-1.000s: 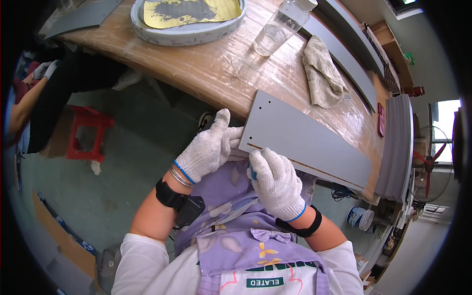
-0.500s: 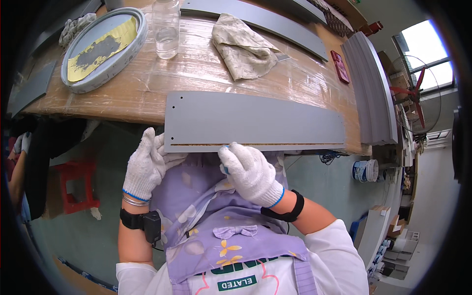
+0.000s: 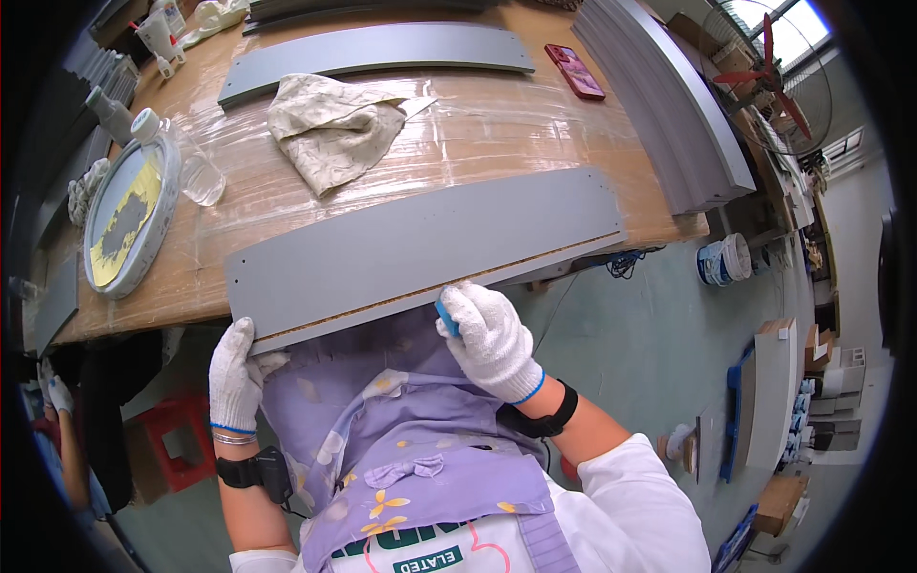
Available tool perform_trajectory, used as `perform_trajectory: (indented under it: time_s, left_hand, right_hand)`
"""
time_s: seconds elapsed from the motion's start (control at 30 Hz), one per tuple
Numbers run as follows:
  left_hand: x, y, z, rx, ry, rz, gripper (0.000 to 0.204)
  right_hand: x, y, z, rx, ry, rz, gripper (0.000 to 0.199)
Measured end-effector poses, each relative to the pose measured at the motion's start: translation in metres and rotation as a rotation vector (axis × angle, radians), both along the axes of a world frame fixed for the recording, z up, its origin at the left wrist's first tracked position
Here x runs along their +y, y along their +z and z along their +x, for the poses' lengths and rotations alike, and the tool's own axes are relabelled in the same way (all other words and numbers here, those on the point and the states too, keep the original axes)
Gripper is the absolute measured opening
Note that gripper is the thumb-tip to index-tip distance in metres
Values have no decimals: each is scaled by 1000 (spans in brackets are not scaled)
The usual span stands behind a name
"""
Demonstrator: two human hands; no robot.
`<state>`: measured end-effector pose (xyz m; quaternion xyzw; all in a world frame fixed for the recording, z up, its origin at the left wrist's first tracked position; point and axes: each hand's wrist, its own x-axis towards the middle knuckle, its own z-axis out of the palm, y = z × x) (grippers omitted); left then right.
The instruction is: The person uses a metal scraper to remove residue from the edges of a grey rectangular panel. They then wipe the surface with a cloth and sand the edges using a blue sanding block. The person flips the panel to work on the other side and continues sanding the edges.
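Observation:
A long grey panel (image 3: 411,234) lies at the table's near edge, its front part jutting past it. A brown groove (image 3: 382,303) runs along its near side, and small holes show at its ends. In a white knitted glove, my left hand (image 3: 236,377) grips the panel's near left corner, thumb on top and fingers partly hidden beneath. My right hand (image 3: 489,334), gloved too, is closed around a small blue block-like piece (image 3: 446,318). Its fingertips are against the near edge, around the middle of the groove. Most of the blue piece is hidden by the fingers.
Beyond the panel are a crumpled cloth (image 3: 334,129), another grey panel (image 3: 382,53) and a red phone (image 3: 575,72). A clear bottle (image 3: 201,177) and a round lid with yellow sandpaper-like sheet (image 3: 129,224) lie left. Stacked panels (image 3: 659,115) stand right. A co-worker's gloved hand (image 3: 60,393) shows far left.
My left hand has moved from beside the panel's left end onto its near corner. The panel now slants in view, and the whole view has shifted. More of the blue piece shows.

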<state>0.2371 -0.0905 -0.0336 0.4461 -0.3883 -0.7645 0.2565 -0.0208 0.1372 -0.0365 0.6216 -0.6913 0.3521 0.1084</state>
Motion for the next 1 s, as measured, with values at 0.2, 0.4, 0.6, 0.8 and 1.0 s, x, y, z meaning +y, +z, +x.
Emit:
perform_trajectory:
  time_s: [0.2, 0.4, 0.6, 0.8, 1.0]
  left_hand:
    - [0, 3, 1, -65, -62, -59, 32]
    - [1, 3, 2, -142, -47, -94, 34]
    - [0, 1, -1, -132, -85, -107, 34]
    - [1, 6, 5, -113, -52, -44, 34]
    - [-9, 10, 9, -9, -112, 60, 33]
  right_hand:
    - [88, -6, -102, 137, -585, -36, 54]
    - [84, -3, -92, 104, -519, -80, 51]
    - [124, -7, -163, 44, -810, -103, 49]
    - [124, 31, -180, -570, -833, -314, 45]
    - [113, 34, -180, -1215, -616, -550, 41]
